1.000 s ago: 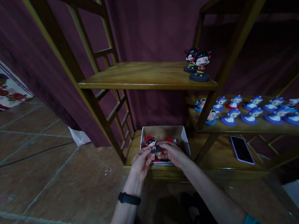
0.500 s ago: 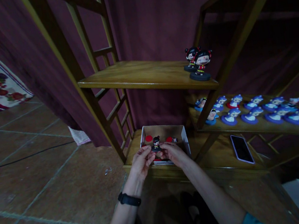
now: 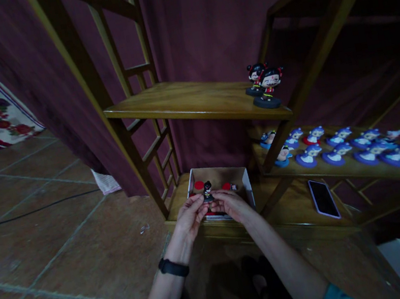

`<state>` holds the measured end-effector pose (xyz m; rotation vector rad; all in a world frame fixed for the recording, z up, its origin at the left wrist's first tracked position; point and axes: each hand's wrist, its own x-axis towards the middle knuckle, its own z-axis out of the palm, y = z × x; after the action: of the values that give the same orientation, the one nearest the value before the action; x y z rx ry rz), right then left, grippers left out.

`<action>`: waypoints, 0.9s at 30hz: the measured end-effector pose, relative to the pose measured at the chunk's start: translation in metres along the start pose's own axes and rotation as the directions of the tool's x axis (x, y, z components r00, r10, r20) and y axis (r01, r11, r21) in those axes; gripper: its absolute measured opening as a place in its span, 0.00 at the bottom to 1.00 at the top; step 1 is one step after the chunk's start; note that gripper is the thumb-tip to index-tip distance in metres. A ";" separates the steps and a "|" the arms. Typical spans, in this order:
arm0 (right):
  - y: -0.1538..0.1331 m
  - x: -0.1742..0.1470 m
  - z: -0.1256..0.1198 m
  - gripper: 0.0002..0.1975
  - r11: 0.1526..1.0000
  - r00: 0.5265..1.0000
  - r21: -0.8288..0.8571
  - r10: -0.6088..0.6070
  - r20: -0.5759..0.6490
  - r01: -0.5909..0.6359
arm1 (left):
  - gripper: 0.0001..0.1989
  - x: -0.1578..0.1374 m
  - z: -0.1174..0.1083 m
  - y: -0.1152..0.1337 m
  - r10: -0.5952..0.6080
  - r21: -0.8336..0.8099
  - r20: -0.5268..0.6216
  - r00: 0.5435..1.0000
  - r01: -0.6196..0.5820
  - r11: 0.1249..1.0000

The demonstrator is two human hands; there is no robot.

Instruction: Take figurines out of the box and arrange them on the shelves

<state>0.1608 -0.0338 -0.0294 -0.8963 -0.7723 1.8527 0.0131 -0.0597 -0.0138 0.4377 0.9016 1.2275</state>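
Observation:
A small black-haired figurine (image 3: pixel 207 189) on a dark round base is upright between my two hands. My left hand (image 3: pixel 191 215) grips the base from the left, thumb on top. From the right, my right hand (image 3: pixel 230 203) pinches the same base. Beneath and behind the hands is an open cardboard box (image 3: pixel 219 171) on the low shelf, with red round pieces (image 3: pixel 199 185) and a small figure inside. Part of the box's contents is hidden by my hands.
On the upper shelf (image 3: pixel 176 101), two similar figurines (image 3: pixel 268 87) stand at the right end. Several blue-and-white figurines (image 3: pixel 336 152) line the right shelf. A phone (image 3: pixel 323 199) lies lower right. Shelf posts (image 3: pixel 84 87) frame the left side, and a black cable (image 3: pixel 40 209) crosses the floor.
The figurine has turned a little between my fingers, its face now pointing more to the right, and shifted slightly left. Both hands keep nearly the same place.

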 end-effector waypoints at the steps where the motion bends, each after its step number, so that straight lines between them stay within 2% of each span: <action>1: 0.000 0.000 -0.001 0.09 1.000 1.000 0.008 0.000 0.000 0.000 | 0.07 0.000 0.001 0.000 0.001 0.006 -0.003 1.000 -0.001 1.000; 14: -0.002 -0.001 -0.001 0.09 1.000 1.000 0.007 0.008 0.014 -0.008 | 0.04 0.000 0.003 0.001 -0.003 -0.039 0.030 1.000 0.004 0.999; 21: 0.000 -0.001 0.001 0.10 1.000 1.000 0.017 0.004 -0.021 -0.004 | 0.04 0.003 -0.001 0.000 0.011 -0.070 0.007 1.000 -0.011 0.998; 23: 0.000 -0.001 0.001 0.10 0.999 1.000 0.039 -0.001 -0.021 0.002 | 0.06 0.003 -0.001 0.000 0.020 -0.073 0.022 1.000 -0.018 0.997; 27: -0.001 0.000 0.001 0.09 0.998 0.999 0.061 -0.021 -0.037 0.023 | 0.16 0.000 0.003 0.001 0.022 -0.017 0.129 0.991 -0.020 1.000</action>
<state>0.1606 -0.0337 -0.0281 -0.8767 -0.6969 1.8260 0.0146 -0.0590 -0.0114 0.5094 0.7784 1.2102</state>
